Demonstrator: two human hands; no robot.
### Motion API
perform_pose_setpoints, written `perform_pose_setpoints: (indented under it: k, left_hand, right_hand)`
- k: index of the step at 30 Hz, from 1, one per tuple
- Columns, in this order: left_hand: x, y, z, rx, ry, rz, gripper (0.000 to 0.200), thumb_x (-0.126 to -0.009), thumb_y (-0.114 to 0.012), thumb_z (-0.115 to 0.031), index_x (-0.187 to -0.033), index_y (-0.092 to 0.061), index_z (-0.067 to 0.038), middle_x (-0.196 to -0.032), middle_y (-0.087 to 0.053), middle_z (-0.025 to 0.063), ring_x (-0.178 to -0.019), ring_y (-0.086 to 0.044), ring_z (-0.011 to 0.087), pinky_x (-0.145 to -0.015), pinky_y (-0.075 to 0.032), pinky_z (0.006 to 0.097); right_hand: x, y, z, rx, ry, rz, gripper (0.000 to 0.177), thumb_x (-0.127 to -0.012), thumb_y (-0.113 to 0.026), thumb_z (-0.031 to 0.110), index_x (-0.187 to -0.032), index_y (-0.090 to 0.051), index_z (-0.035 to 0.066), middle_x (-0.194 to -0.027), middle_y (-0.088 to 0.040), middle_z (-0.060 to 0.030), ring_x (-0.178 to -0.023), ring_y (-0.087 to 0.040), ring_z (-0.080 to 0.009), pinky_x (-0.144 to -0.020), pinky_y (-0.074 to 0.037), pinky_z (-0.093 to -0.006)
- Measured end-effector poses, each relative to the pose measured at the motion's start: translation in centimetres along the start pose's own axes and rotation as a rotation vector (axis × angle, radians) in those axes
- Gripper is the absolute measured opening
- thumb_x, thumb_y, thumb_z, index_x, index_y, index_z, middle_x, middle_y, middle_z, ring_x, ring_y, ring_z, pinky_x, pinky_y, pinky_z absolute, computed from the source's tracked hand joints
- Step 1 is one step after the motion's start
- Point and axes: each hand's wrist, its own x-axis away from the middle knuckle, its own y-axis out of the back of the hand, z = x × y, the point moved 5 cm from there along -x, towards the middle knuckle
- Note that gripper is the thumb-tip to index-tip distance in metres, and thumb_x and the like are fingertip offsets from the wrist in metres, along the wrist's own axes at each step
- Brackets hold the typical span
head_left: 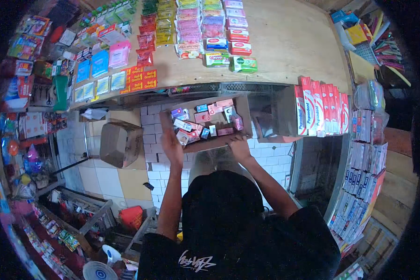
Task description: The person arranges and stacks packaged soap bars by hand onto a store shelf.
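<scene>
Open-topped carton: it sits in front of the person, just below the near edge of the tabletop (284, 46); the carton (243, 112) is full of small product boxes (202, 117) lying at odd angles, some pink, some white, a few blue or purple.
Left grip: the left hand (173, 150) grasps the carton at its left side, near the front corner.
Right grip: the right hand (239, 149) clasps the near rim, with fingers bent over the edge.
Step in hand: seemingly steadying or shifting the loaded carton with both hands; no product box is in either hand.
Next move: judging by the loose load, it calls for a level carton and a firm hold on both sides, or for one hand to come free if a box is to be picked out.
Tabletop goods: rows of Harmony soap packs (189, 35), with upright Pepsodent boxes (319, 108) at the right near corner.
Floor: a second carton (121, 145) stands to the left, by white tiles (161, 179).
Hard to make out: labels on the small boxes; the left fingertips, blurred against the cardboard; what bears the carton from below, partly blocked by the black cap (221, 198); the shelves at the dark, curved borders are cut off.
</scene>
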Motion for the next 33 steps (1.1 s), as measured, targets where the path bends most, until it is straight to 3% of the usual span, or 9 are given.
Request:
perform_pose_setpoints:
  k: [4, 8, 14, 20, 22, 25, 28, 29, 33]
  left_hand:
    - [-0.9, -7.1, 6.3, -0.011, 0.14, 0.188, 0.049, -0.095, -0.053, -0.026, -0.133, -0.043, 0.004, -0.135, -0.047, 0.0274, -0.125, -0.046, 0.0426, -0.104, -0.037, 0.0434]
    - [-3.1, -12.3, 12.3, -0.042, 0.446, 0.513, 0.068, -0.097, -0.038, -0.051, -0.136, -0.037, 0.004, -0.135, -0.045, 0.0312, -0.127, -0.044, 0.0426, -0.103, -0.037, 0.0453]
    - [-0.9, -16.2, 19.8, 0.118, 0.208, 0.621, 0.061, -0.093, -0.05, -0.038, -0.137, -0.035, 0.001, -0.136, -0.045, 0.0268, -0.122, -0.048, 0.0412, -0.101, -0.04, 0.0428]
    - [1.3, -18.4, 12.8, 0.069, -0.356, 0.414, 0.06, -0.091, -0.059, -0.028, -0.138, -0.035, 0.0, -0.136, -0.044, 0.0251, -0.122, -0.048, 0.0409, -0.101, -0.041, 0.0414]
    - [1.3, -19.6, 10.3, 0.143, -0.27, 0.384, 0.06, -0.09, -0.062, -0.025, -0.138, -0.035, -0.001, -0.137, -0.044, 0.0245, -0.122, -0.048, 0.0408, -0.101, -0.041, 0.0409]
    - [0.9, -20.6, 6.2, 0.441, 0.242, 0.527, 0.064, -0.088, -0.066, -0.027, -0.138, -0.037, 0.001, -0.138, -0.042, 0.0257, -0.127, -0.041, 0.0428, -0.105, -0.035, 0.0446]
    - [3.2, -24.1, 8.8, 0.408, 0.268, 0.567, 0.065, -0.087, -0.065, -0.029, -0.139, -0.038, 0.0, -0.136, -0.044, 0.0269, -0.126, -0.042, 0.0421, -0.104, -0.035, 0.0467]
    - [3.9, -24.2, 9.2, 0.301, 0.172, 0.533, 0.053, -0.089, -0.063, -0.026, -0.13, -0.045, 0.002, -0.125, -0.052, 0.0274, -0.114, -0.053, 0.0412, -0.096, -0.043, 0.0464]
    - [3.8, -20.0, 8.2, 0.16, 0.391, 0.643, 0.039, -0.089, -0.059, -0.027, -0.113, -0.053, 0.002, -0.102, -0.062, 0.0268, -0.096, -0.061, 0.0412, -0.085, -0.047, 0.0465]
  right_hand:
    - [0.4, 1.4, 0.7, -0.074, -0.026, 0.028, 0.035, -0.073, -0.065, 0.02, -0.107, -0.065, 0.011, -0.109, -0.064, -0.0092, -0.109, -0.053, -0.0261, -0.09, -0.037, -0.0439]
    - [0.3, 2.6, 0.9, -0.097, -0.063, 0.035, 0.039, -0.071, -0.067, 0.018, -0.11, -0.063, 0.01, -0.11, -0.063, -0.009, -0.11, -0.052, -0.0271, -0.088, -0.037, -0.044]
    - [-0.4, 3.2, 1.6, -0.141, -0.205, 0.046, 0.044, -0.069, -0.071, 0.018, -0.112, -0.064, 0.012, -0.11, -0.063, -0.0088, -0.111, -0.052, -0.0289, -0.089, -0.037, -0.0447]
    - [-1.6, 2.7, 2.1, -0.124, -0.346, 0.119, 0.043, -0.067, -0.072, 0.022, -0.109, -0.067, 0.014, -0.112, -0.063, -0.0086, -0.113, -0.051, -0.03, -0.092, -0.037, -0.0464]
    - [-1.9, 2.6, 1.9, -0.145, -0.351, 0.109, 0.04, -0.069, -0.068, 0.024, -0.109, -0.067, 0.015, -0.109, -0.063, -0.0079, -0.109, -0.051, -0.03, -0.092, -0.037, -0.0481]
    - [-1.8, 2.4, 1.7, -0.061, -0.297, 0.076, 0.038, -0.069, -0.069, 0.023, -0.106, -0.068, 0.016, -0.108, -0.063, -0.0083, -0.109, -0.05, -0.0307, -0.091, -0.036, -0.0475]
    - [-2.1, 2.3, 1.9, -0.088, -0.336, 0.112, 0.037, -0.069, -0.07, 0.023, -0.105, -0.068, 0.016, -0.11, -0.062, -0.0087, -0.111, -0.049, -0.0311, -0.092, -0.035, -0.0476]
    - [-2.1, 2.3, 1.9, -0.101, -0.368, 0.141, 0.037, -0.069, -0.07, 0.024, -0.105, -0.068, 0.016, -0.111, -0.062, -0.0089, -0.112, -0.049, -0.0313, -0.093, -0.035, -0.0478]
    - [-1.8, 1.8, 1.6, -0.129, -0.381, 0.199, 0.038, -0.07, -0.07, 0.025, -0.106, -0.067, 0.015, -0.118, -0.06, -0.0087, -0.116, -0.047, -0.0317, -0.096, -0.033, -0.0482]
